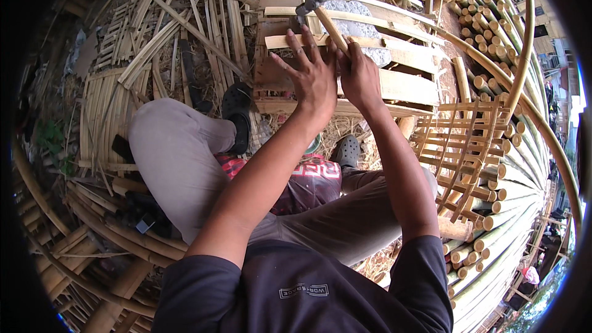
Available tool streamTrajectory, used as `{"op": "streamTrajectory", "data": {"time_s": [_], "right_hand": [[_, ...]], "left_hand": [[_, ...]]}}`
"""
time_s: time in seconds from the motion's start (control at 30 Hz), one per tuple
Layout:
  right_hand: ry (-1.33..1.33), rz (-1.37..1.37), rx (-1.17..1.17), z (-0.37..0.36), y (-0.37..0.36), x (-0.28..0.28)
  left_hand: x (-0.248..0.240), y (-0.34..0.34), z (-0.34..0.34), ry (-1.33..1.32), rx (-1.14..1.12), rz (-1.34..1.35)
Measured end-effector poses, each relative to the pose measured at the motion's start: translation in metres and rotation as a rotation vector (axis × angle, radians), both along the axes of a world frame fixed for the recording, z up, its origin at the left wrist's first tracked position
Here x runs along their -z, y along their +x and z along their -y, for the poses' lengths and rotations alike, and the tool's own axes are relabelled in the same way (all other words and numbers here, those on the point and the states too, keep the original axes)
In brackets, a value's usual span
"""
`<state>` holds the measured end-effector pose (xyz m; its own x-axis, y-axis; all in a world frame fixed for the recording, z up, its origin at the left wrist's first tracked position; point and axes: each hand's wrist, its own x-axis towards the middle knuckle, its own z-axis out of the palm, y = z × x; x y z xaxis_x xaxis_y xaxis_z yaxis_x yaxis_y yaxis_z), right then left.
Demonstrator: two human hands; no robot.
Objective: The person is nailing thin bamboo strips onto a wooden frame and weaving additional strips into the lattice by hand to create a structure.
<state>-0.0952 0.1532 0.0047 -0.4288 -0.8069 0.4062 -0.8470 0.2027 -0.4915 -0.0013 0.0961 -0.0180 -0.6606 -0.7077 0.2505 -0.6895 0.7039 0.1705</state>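
My right hand [359,75] is wrapped round the wooden handle of a hammer [332,27]. The hammer's dark metal head points away from me, above the slats. Beside it, my left hand [312,80] lies with fingers spread over a pale bamboo slat [279,42], its thumb side close to the right hand. That slat is one of several laid crosswise on a wooden frame [345,108] in front of me. A speckled grey stone block [349,10] shows through the gaps between slats. Whether a nail is under my fingers cannot be seen.
Loose bamboo strips [203,37] lie heaped at the left and far side. A small slatted bamboo rack [453,148] leans at the right, before stacked bamboo poles [499,203]. A bent bamboo pole [527,49] curves along the right. My dark clogs [237,111] stand near the frame.
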Motion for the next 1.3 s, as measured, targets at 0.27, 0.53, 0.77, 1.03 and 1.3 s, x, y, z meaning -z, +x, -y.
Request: {"op": "streamTrajectory", "data": {"time_s": [0.27,0.53,0.77,1.03,1.3], "right_hand": [[-0.005,0.035,0.003,-0.0010,0.0006,-0.0047],[-0.016,0.049,0.005,-0.0017,0.0002,-0.0058],[-0.037,0.054,0.000,-0.0012,0.0018,-0.0077],[0.012,-0.004,0.000,-0.0006,-0.0020,-0.0016],[0.050,0.035,0.010,0.0031,0.0006,-0.0057]], "left_hand": [[0.0021,0.0009,0.0003,-0.021,-0.011,0.052],[-0.0006,-0.0002,-0.0015,-0.028,-0.043,0.097],[0.0031,0.0011,0.0013,0.000,-0.004,0.037],[-0.0060,0.0047,-0.0003,-0.018,-0.024,0.077],[-0.0027,0.0060,0.0039,-0.069,-0.026,0.069]]}}
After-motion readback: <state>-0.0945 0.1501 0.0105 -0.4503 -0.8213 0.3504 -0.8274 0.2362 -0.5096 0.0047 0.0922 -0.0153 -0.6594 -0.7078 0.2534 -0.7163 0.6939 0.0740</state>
